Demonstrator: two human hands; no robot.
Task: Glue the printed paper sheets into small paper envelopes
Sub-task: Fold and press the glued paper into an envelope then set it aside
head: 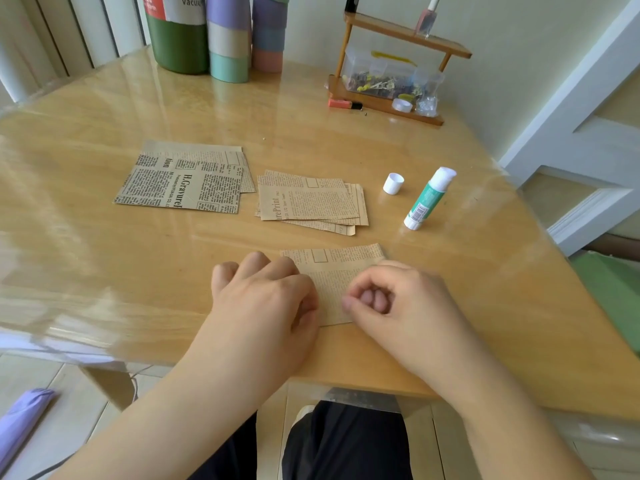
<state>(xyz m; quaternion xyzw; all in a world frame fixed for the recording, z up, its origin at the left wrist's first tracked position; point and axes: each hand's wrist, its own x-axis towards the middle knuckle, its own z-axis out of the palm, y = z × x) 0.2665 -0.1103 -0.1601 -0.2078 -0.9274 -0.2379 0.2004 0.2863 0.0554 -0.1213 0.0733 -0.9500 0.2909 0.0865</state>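
Nearest on the worktop [104, 258], both hands sit on one folded sheet of printed paper [337, 271]. The left hand [266, 292] lies knuckles up on the sheet's left side, fingers bent down onto the paper, so it seems to be pressing, not holding. The right hand [391, 299] has its fingers curled in to the thumb at the sheet's right side; I cannot tell if it pinches the paper edge or holds nothing.

The step looks like pressing a glued fold flat. To do it well, keep the left hand still so the paper does not slide. Rub along the fold from the middle out to the ends. Check that the edges line up before the glue dries.

Farther back, a small pile of folded envelopes [311, 202] lies in the middle. To its left lies a pile of flat printed sheets [180, 181]. To the right, the glue stick [427, 199] lies tipped over with its top bare, and its white cap [393, 183] stands just beside it. Put the cap back soon, or the glue may dry.
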